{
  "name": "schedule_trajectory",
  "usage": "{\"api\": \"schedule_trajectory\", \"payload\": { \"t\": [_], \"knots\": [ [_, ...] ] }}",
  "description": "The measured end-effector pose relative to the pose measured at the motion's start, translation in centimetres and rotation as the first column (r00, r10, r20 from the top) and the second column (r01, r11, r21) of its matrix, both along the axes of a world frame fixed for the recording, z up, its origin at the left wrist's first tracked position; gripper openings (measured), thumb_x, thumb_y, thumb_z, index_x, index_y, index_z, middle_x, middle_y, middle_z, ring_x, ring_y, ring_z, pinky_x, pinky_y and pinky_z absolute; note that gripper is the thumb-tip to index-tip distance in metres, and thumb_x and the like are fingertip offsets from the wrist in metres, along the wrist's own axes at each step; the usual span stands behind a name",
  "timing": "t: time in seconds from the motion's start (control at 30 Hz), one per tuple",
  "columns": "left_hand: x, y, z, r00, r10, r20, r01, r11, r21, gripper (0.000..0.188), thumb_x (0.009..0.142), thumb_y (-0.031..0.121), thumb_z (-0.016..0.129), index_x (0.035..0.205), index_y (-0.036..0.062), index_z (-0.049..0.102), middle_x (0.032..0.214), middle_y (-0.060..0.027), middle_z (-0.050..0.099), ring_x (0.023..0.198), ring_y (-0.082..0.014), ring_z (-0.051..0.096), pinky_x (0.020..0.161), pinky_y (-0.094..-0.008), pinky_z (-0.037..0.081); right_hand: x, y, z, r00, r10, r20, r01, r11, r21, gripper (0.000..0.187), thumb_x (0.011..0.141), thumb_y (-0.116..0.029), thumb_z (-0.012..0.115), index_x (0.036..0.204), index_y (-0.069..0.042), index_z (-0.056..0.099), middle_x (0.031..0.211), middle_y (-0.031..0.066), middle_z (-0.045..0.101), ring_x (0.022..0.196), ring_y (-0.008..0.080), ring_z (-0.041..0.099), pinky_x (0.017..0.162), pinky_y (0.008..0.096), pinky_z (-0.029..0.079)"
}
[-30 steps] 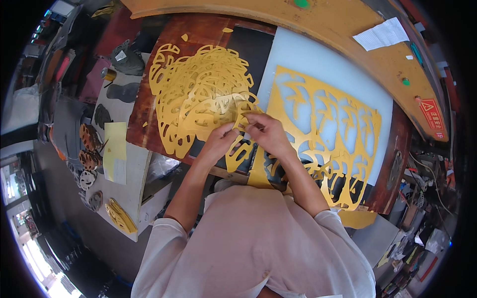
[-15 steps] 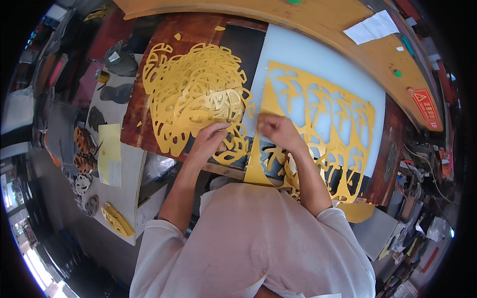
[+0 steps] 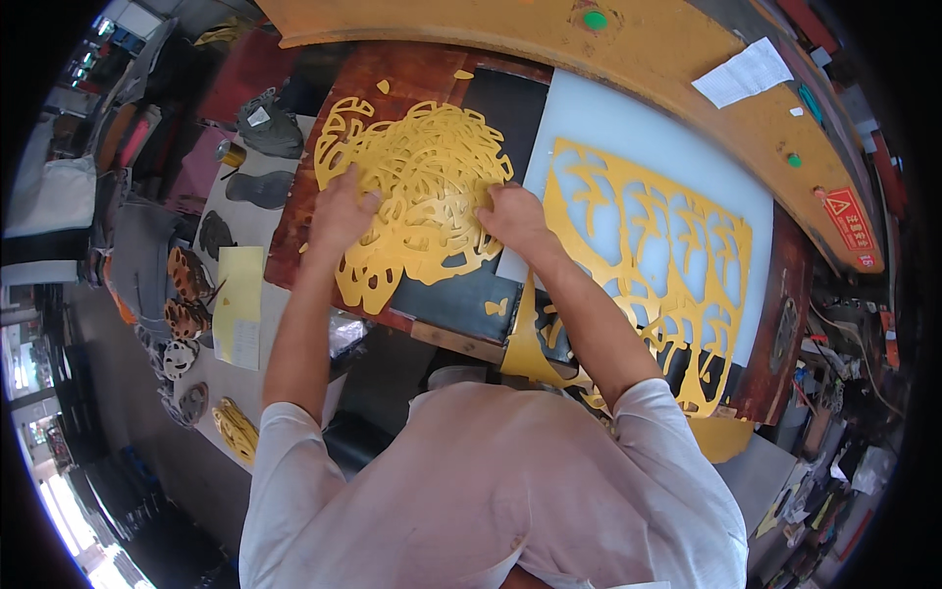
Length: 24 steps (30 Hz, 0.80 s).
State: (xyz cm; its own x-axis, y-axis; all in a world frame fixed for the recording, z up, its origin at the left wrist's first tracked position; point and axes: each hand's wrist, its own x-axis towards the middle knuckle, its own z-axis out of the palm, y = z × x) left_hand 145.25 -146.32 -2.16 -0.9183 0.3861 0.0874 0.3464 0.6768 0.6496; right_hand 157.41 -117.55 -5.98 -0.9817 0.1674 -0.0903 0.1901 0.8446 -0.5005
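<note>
A heap of thin yellow cut-out pieces (image 3: 432, 162) with curved openings lies on the dark red board, left of the middle. My left hand (image 3: 340, 214) grips the heap's left side, thumb over the pieces and fingertips partly hidden among them. At the right edge, my right hand (image 3: 514, 216) holds the pieces with its fingers curled round them. Beside my right forearm, a yellow sheet with rows of cut-out holes (image 3: 628, 257) lies partly on a white cutting board (image 3: 677, 137).
An orange machine beam (image 3: 510, 37) crosses the far side. On the left, a pale side table (image 3: 304, 128) bears a grey shoe (image 3: 270, 128), a can (image 3: 230, 153), a sole (image 3: 260, 189) and a yellow bundle (image 3: 235, 430). Small yellow scraps (image 3: 384, 87) lie behind the heap.
Both hands have moved away from me and up to the heap's sides, the left one going left. The loose pieces at the near edge are now on the heap, leaving a small scrap there.
</note>
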Motion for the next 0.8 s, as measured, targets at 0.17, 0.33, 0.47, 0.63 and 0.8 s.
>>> {"api": "schedule_trajectory", "payload": {
  "t": [0.17, 0.33, 0.47, 0.63, 0.8],
  "knots": [
    [6.9, 4.6, -5.3, 0.971, -0.155, -0.181, 0.151, 0.988, -0.034, 0.049, 0.096, 0.017, 0.074, 0.141, 0.0014, 0.064, 0.128, -0.0208, 0.066, 0.120, -0.0414, 0.063, 0.106, -0.0466, 0.052, -2.6, -0.3, -1.3, 0.982, 0.031, 0.188, -0.032, 0.999, 0.001, 0.029, 0.092, -0.027, 0.068, 0.101, 0.000, 0.076, 0.114, 0.0269, 0.075, 0.107, 0.0422, 0.073, 0.095, 0.0508, 0.058],
    [8.3, 6.0, -7.2, 0.984, -0.005, -0.176, 0.007, 1.000, 0.008, 0.053, 0.091, 0.008, 0.081, 0.140, -0.0001, 0.065, 0.123, -0.0208, 0.059, 0.116, -0.0415, 0.061, 0.102, -0.0451, 0.053, -1.6, 1.7, -1.0, 0.982, -0.130, -0.135, 0.123, 0.991, -0.059, 0.026, 0.090, -0.017, 0.063, 0.104, -0.003, 0.079, 0.109, 0.0246, 0.076, 0.103, 0.0417, 0.073, 0.094, 0.0492, 0.059],
    [7.5, 5.9, -7.3, 0.991, -0.010, -0.131, 0.014, 1.000, 0.028, 0.055, 0.089, 0.014, 0.082, 0.140, 0.0026, 0.065, 0.124, -0.0203, 0.056, 0.117, -0.0418, 0.059, 0.103, -0.0479, 0.052, -0.2, 2.4, 0.2, 0.989, -0.115, -0.097, 0.107, 0.991, -0.082, 0.026, 0.091, -0.017, 0.062, 0.104, -0.004, 0.080, 0.104, 0.0228, 0.075, 0.108, 0.0405, 0.071, 0.095, 0.0480, 0.059],
    [7.6, 6.1, -7.3, 0.995, 0.014, -0.100, -0.010, 0.999, 0.034, 0.052, 0.087, 0.013, 0.085, 0.134, 0.0035, 0.065, 0.122, -0.0207, 0.056, 0.116, -0.0422, 0.059, 0.103, -0.0484, 0.052, 0.4, 1.0, -0.5, 0.998, 0.057, 0.012, -0.058, 0.982, 0.182, 0.039, 0.098, -0.039, 0.066, 0.121, -0.009, 0.078, 0.112, 0.0195, 0.075, 0.103, 0.0389, 0.074, 0.092, 0.0494, 0.059],
    [7.3, 5.6, -8.0, 0.994, 0.012, -0.110, -0.003, 0.997, 0.080, 0.048, 0.089, 0.011, 0.085, 0.130, 0.0019, 0.062, 0.121, -0.0206, 0.057, 0.115, -0.0429, 0.060, 0.100, -0.0464, 0.053, -2.1, 2.6, -3.2, 0.994, 0.107, 0.004, -0.107, 0.984, 0.145, 0.027, 0.098, -0.028, 0.064, 0.108, -0.005, 0.076, 0.092, 0.0151, 0.076, 0.087, 0.0364, 0.076, 0.079, 0.0486, 0.060]
  ]
}}
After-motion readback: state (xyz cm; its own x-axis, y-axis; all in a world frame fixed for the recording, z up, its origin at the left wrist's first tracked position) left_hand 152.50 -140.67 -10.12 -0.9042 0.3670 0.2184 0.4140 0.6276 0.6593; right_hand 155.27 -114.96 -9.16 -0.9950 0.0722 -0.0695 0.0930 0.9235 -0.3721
